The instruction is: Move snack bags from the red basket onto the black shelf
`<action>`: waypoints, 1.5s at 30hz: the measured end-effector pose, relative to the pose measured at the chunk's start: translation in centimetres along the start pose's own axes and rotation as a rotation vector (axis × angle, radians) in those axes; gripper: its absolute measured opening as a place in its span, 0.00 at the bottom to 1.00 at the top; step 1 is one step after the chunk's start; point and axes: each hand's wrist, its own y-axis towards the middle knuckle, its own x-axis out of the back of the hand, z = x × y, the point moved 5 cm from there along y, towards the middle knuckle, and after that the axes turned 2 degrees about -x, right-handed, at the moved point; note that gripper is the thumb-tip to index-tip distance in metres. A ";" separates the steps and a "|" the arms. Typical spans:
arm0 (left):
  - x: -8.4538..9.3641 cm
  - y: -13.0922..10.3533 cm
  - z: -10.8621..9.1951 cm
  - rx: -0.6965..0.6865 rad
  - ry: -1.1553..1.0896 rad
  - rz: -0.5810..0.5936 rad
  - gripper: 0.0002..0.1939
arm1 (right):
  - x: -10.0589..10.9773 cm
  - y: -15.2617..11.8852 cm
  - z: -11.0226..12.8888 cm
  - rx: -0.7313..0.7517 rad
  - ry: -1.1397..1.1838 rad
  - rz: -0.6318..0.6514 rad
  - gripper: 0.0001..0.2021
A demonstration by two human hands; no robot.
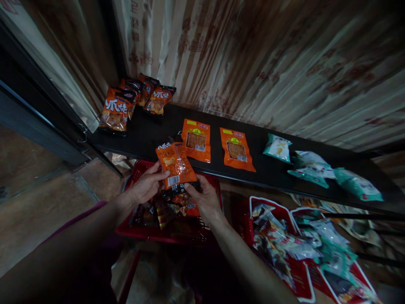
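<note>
An orange snack bag [177,164] with a barcode is held between my two hands, above a red basket [126,230] of snack bags. My left hand [150,183] grips its left edge, thumb on the front. My right hand [204,196] pinches its lower right corner. Behind it on the black shelf [215,120] lie two flat orange packets, one [198,141] close to the held bag and one [237,150] further right. Several orange and black bags [117,109] stand at the shelf's left end.
Several green and white bags [311,166] lie on the shelf's right part. Two more red baskets [302,278] full of bags stand below at the right. A patterned curtain [253,63] hangs behind the shelf. A dark metal post stands at the left.
</note>
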 end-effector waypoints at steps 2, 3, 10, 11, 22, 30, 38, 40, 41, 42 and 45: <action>0.0 0.1 0.1 -0.003 0.009 -0.003 0.23 | 0.1 0.0 0.1 0.020 -0.024 0.013 0.17; -0.1 0.1 0.1 -0.003 0.014 -0.003 0.24 | 0.1 0.0 0.1 0.025 -0.030 0.017 0.17; -0.5 0.1 0.1 0.010 0.007 -0.022 0.23 | 0.3 -0.2 0.5 0.046 -0.039 0.025 0.18; -0.4 0.1 0.1 0.011 0.006 -0.030 0.23 | 0.3 -0.2 0.6 0.049 -0.042 0.024 0.19; -0.2 0.3 0.4 0.036 -0.017 -0.015 0.22 | 0.5 -0.2 1.1 0.078 -0.100 0.039 0.16; -0.2 0.2 0.4 0.036 -0.017 -0.001 0.22 | 1.0 0.1 0.6 0.160 -0.296 0.051 0.16; -0.3 0.2 0.5 0.018 0.011 0.018 0.24 | 1.2 -1.3 3.0 0.639 -0.786 -0.117 0.23; -0.5 0.1 0.6 0.017 0.014 0.030 0.25 | 0.8 -1.8 3.3 0.730 -0.846 -0.104 0.23; -0.5 0.1 0.6 0.017 0.013 0.032 0.25 | 0.6 -1.9 3.4 0.761 -0.874 -0.096 0.23; -0.5 0.0 0.7 0.019 0.014 0.031 0.24 | 0.4 -2.0 3.4 0.784 -0.897 -0.083 0.24; -0.6 0.0 0.7 0.020 0.020 0.030 0.24 | 0.0 -2.2 3.3 0.835 -0.944 -0.041 0.25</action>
